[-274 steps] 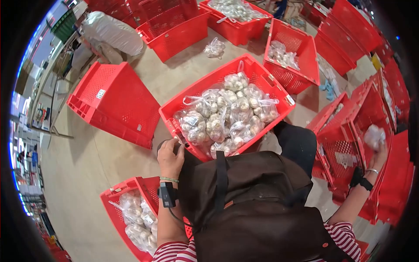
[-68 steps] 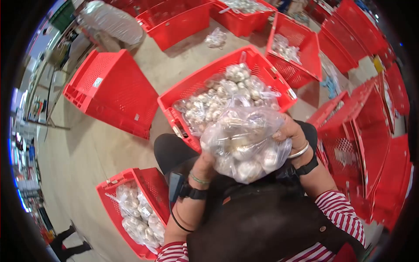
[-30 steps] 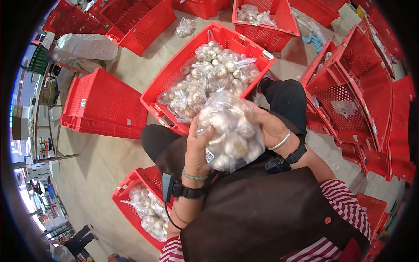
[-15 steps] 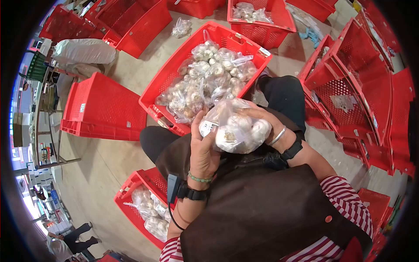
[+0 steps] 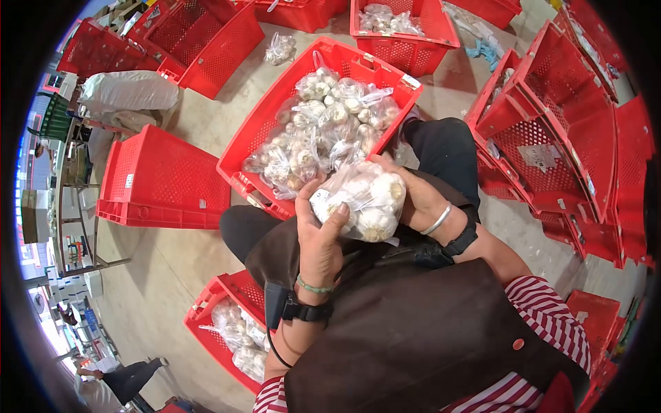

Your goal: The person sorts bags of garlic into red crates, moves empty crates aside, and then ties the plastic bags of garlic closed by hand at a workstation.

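Observation:
A clear plastic bag of white garlic bulbs (image 5: 375, 199) is held between my two hands above my lap. My left hand (image 5: 318, 237) grips its left side, the thumb lying across the plastic over a partly covered white label. On the right side of the bag, my right hand (image 5: 420, 196) has its fingers around the far edge, partly hidden by the bag. Just beyond the hands, a large red crate (image 5: 241, 141) holds several bags of garlic (image 5: 330, 124).
A smaller red crate (image 5: 206, 296) with bagged garlic is at lower left. Upturned red crates (image 5: 169, 179) stand left, stacked crates (image 5: 551, 138) right. One garlic bag (image 5: 280, 48) lies on the floor. A person (image 5: 127, 378) is at far lower left.
The bag has been turned between my hands, so its bulbs face differently and its label is more covered. My right hand has shifted slightly lower around it. The camera view has shifted a little.

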The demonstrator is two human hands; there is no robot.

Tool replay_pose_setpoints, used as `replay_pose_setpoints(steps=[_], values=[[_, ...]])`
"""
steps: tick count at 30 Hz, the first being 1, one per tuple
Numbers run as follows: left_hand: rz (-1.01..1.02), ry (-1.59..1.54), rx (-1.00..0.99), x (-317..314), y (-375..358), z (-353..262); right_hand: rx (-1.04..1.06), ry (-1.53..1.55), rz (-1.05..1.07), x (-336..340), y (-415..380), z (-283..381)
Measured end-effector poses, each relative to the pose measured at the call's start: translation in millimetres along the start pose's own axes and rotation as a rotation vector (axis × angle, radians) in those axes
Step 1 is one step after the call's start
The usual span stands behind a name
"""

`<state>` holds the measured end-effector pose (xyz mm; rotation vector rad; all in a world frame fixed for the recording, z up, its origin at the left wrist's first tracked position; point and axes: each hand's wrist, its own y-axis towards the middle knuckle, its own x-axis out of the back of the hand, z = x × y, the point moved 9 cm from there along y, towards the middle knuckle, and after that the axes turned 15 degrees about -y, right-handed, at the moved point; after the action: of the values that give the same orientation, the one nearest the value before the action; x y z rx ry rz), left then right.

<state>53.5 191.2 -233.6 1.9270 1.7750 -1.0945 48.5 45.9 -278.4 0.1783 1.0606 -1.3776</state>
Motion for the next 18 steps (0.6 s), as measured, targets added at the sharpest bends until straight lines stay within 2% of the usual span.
replay_pose_setpoints(steps=[2, 7, 8, 10, 13, 16, 18], values=[[-0.006, -0.041, 0.027, 1.6, -0.3, 0.0, -0.038, 0.087, 0.152, -19.2, -7.8, 8.1], [-0.026, -0.095, 0.099, 5.8, -0.9, 11.1, 0.029, -0.063, 0.123, -15.7, -10.5, 8.2], [-0.026, -0.097, 0.097, 5.3, -0.7, 11.5, 0.004, -0.077, 0.097, -11.8, -9.6, 4.3], [-0.095, -0.161, 0.218, 8.4, -3.4, 24.0, -0.026, -0.093, 0.073, -3.3, -6.0, -3.5], [-0.113, -0.167, 0.239, 14.2, -2.9, 29.6, -0.095, -0.049, 0.051, 5.6, -2.9, -14.7], [-0.110, -0.183, 0.226, 8.9, -5.8, 26.7, -0.049, -0.057, 0.096, -1.9, -4.6, -11.1], [-0.109, -0.207, 0.181, 4.6, -7.2, 25.7, 0.089, 0.041, 0.005, 3.1, -4.8, -2.7]])
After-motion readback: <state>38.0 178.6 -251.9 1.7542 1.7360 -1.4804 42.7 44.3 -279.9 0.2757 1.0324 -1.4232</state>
